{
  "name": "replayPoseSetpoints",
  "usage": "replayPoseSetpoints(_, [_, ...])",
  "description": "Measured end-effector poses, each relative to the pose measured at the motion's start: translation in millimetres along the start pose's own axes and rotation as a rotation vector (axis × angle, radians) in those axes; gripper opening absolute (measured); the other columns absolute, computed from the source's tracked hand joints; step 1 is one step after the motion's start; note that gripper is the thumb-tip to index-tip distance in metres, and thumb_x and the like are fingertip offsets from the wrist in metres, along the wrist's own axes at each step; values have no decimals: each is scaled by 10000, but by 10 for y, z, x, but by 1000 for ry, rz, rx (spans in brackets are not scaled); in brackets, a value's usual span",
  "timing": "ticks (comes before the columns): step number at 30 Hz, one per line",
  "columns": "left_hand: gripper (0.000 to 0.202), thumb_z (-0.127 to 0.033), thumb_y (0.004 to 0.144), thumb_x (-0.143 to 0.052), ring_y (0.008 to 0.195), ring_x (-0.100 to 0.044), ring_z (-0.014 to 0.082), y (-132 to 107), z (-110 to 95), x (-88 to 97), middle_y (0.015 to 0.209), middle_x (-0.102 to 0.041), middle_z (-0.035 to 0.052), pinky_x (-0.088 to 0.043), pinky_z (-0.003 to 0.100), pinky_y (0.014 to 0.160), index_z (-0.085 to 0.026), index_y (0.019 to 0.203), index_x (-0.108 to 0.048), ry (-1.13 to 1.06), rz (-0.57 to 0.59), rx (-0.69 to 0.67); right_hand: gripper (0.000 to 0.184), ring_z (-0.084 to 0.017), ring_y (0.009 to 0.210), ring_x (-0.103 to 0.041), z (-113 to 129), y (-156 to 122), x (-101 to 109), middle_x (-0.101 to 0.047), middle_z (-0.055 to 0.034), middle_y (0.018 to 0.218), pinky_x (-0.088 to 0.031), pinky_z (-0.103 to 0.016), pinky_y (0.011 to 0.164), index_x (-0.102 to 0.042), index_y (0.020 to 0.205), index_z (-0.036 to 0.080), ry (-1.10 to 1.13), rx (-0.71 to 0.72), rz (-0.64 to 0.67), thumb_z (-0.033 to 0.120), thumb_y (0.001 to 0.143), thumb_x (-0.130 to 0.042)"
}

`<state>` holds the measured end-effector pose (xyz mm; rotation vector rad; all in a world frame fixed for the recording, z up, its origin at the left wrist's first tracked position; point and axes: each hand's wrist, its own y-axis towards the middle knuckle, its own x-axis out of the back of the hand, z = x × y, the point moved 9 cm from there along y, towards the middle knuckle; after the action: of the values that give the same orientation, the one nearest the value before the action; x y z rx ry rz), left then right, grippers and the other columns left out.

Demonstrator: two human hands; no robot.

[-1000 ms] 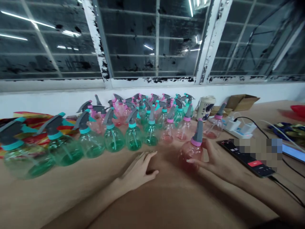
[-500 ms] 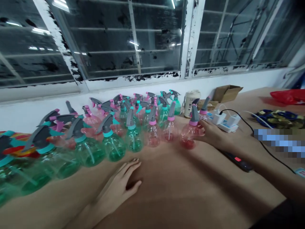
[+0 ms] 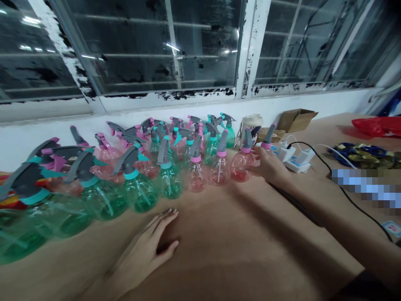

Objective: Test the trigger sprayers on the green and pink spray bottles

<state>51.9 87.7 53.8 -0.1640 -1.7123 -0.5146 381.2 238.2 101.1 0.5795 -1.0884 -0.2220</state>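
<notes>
My right hand (image 3: pixel 270 168) reaches far out over the brown table (image 3: pixel 225 246), its fingers curled against the right side of a pink spray bottle (image 3: pixel 239 167) with a grey trigger and pink collar. That bottle stands upright at the right end of a row of several pink and green spray bottles (image 3: pixel 138 192). My left hand (image 3: pixel 149 246) lies flat on the table near me, fingers stretched out, holding nothing. It rests just in front of the green bottles.
A white power strip (image 3: pixel 296 161) with a black cable (image 3: pixel 328 171) lies right of my right hand. A paper cup (image 3: pixel 250 123) and a cardboard box (image 3: pixel 296 119) stand by the wall under the window. A red bag (image 3: pixel 376 125) sits far right.
My right hand has carried the pink bottle away from me and set it at the right end of the row. My left hand has stayed flat on the table.
</notes>
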Motion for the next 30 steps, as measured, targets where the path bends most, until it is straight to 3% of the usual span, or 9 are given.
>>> replayPoseSetpoints(2, [466, -314, 822, -503, 1152, -543, 257, -4, 0, 11, 1288, -560, 70, -440, 429, 970, -234, 1275, -427, -11, -18, -9, 556, -274, 822, -632, -73, -97, 146, -653, -137, 1018, -483, -382, 672, -514, 1157, 169, 42, -79, -44, 502, 722, -609])
replayPoseSetpoints(5, [472, -317, 819, -508, 1132, -559, 262, -7, 6, -3, 1277, -570, 77, -450, 437, 955, -234, 1276, -425, 20, -25, -35, 423, -248, 723, -638, -306, -224, 420, -686, -87, 838, -471, -356, 629, -625, 975, 192, 102, -250, -158, 544, 750, -558])
replayPoseSetpoints(8, [486, -358, 813, -522, 1106, -577, 274, -15, 37, -9, 1261, -584, 69, -468, 447, 929, -244, 1277, -434, 65, -69, -56, 476, -270, 701, -634, -525, -202, 554, -684, -125, 804, -460, -373, 604, -653, 888, 148, 84, -334, -230, 584, 757, -512])
replayPoseSetpoints(13, [554, -447, 807, -522, 1132, -552, 311, -50, 182, -108, 1298, -555, 54, -419, 516, 960, -294, 1324, -396, 122, -110, -52, 593, -275, 887, -621, -735, 124, 359, -664, -151, 1023, -469, -348, 661, -611, 1055, 126, 136, -324, -228, 605, 715, -537])
replayPoseSetpoints(19, [570, -486, 771, -546, 1157, -529, 319, -57, 335, -161, 1303, -552, 31, -383, 526, 990, -343, 1310, -426, 123, -133, -22, 425, -202, 672, -622, -782, 301, 145, -685, -63, 742, -443, -313, 605, -653, 860, 153, 199, -352, -207, 550, 751, -546])
replayPoseSetpoints(22, [555, -493, 752, -564, 1148, -537, 327, -48, 386, -157, 1283, -571, 22, -410, 515, 970, -353, 1280, -467, 88, -143, -4, 398, -193, 636, -604, -731, 255, 252, -683, -56, 712, -419, -297, 593, -659, 846, 155, 210, -349, -247, 528, 763, -545])
replayPoseSetpoints(25, [545, -476, 754, -568, 1120, -563, 319, -54, 434, -190, 1257, -592, -6, -455, 498, 931, -379, 1277, -453, 46, -125, 32, 413, -214, 666, -601, -568, 141, 538, -689, -80, 759, -402, -298, 596, -663, 890, 145, 207, -333, -317, 518, 773, -531])
replayPoseSetpoints(28, [508, -463, 772, -561, 1104, -577, 307, -66, 412, -163, 1232, -609, -5, -462, 504, 923, -369, 1259, -447, 6, -112, 80, 384, -219, 713, -596, -182, -51, 921, -680, -70, 790, -395, -307, 633, -662, 906, 160, 202, -292, -379, 504, 780, -545])
replayPoseSetpoints(30, [427, -444, 813, -525, 1095, -588, 278, -64, 338, -99, 1211, -621, -5, -465, 483, 929, -354, 1225, -460, -56, -90, 108, 340, -204, 702, -591, 269, -202, 1143, -674, -46, 794, -398, -300, 629, -660, 906, 187, 199, -165, -378, 489, 774, -577])
